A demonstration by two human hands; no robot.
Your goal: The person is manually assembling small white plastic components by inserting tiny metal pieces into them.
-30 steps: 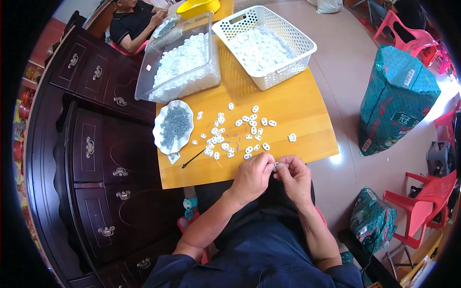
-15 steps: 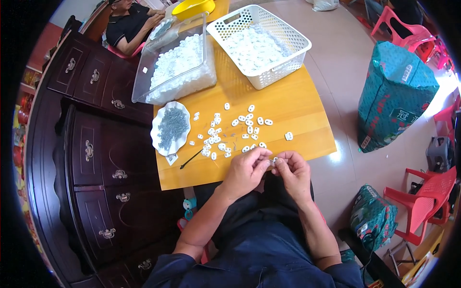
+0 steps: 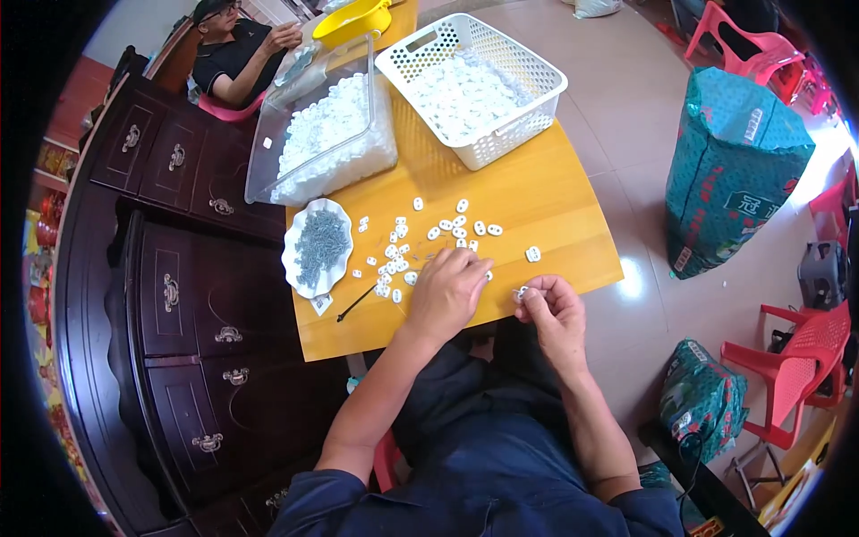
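My right hand is closed at the table's near edge, pinching a small white plastic piece between thumb and forefinger. To its left, my left hand rests low over the table, fingers bent and drawn together; whatever its fingertips hold is hidden beneath them. Just beyond it lie scattered white oval pieces, each with two dark holes. Smaller white two-holed pieces are grouped on its left side. One white piece sits apart, beyond my right hand.
A scalloped white dish holds small grey screws or pins, with a black stick nearby. A clear bin and a white basket hold many white pieces. Another person sits far left. Green sacks stand right.
My left hand has left the right hand's side and moved left and forward over the loose pieces. My right hand has shifted slightly right, keeping the small white piece.
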